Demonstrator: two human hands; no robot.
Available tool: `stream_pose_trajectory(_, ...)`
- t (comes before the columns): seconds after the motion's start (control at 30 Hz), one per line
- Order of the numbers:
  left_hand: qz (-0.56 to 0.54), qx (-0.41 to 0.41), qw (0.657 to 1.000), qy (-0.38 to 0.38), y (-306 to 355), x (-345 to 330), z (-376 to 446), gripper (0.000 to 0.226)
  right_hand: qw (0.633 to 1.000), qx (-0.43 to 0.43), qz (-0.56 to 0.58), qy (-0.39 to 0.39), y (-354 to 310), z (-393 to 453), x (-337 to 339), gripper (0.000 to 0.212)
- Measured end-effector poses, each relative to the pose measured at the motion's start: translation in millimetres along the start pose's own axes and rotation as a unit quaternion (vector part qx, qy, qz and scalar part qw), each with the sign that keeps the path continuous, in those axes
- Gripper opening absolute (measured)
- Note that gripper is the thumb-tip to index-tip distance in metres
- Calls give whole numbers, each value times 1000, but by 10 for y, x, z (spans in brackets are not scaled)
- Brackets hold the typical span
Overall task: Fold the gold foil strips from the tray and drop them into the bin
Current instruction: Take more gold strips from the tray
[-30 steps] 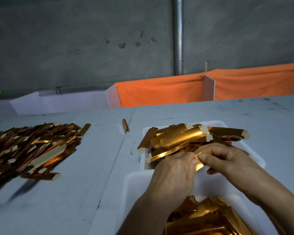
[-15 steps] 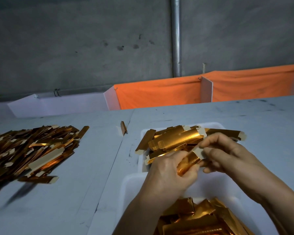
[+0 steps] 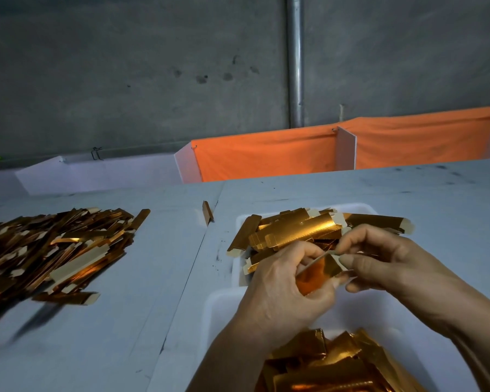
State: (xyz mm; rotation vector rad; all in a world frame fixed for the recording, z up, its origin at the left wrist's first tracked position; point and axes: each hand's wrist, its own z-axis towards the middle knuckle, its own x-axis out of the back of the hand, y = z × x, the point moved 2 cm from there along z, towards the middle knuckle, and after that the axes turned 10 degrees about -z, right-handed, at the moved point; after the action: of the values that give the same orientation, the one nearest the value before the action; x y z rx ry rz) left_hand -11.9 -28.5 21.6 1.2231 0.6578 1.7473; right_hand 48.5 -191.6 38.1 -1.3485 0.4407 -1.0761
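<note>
Gold foil strip point(image 3: 318, 274), shiny, creased, pinched by both hands, left point(image 3: 283, 290), right point(image 3: 385, 264), apparently over white plastic bin point(image 3: 218, 309).

I'm looking at a small piecework workshop: a bare concrete wall point(image 3: 125, 66) with a metal pipe point(image 3: 294, 60) at the far side, a plain grey worktable point(image 3: 125, 321), and at left a big loose heap of gold strips point(image 3: 54, 250), with orange cloth point(image 3: 266, 154) hung behind the table.
</note>
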Motion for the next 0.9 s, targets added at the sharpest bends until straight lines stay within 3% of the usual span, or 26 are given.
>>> stream_pose_trajectory(0.17,10,-7,1000,-5,-17,7,8,31,999,7,-35,14,-9,0,-6,4)
stream_pose_trajectory(0.33,27,-14,999,-14,-35,-3,5,30,999,7,-47,0,6,-7,-7,14)
stream_pose_trajectory(0.43,35,-17,999,-6,-44,-11,5,31,997,1,-77,12,6,-8,-15,5)
stream_pose_trajectory(0.6,91,-7,996,2,-71,-32,13,34,995,-12,-101,2,7,-4,-50,17)
stream_pose_trajectory(0.77,139,-41,989,30,-86,-69,26,44,996,-53,-70,35,79,26,-91,23)
stream_pose_trajectory(0.9,148,-61,986,48,-91,-80,30,44,994,-88,64,33,145,20,-183,22)
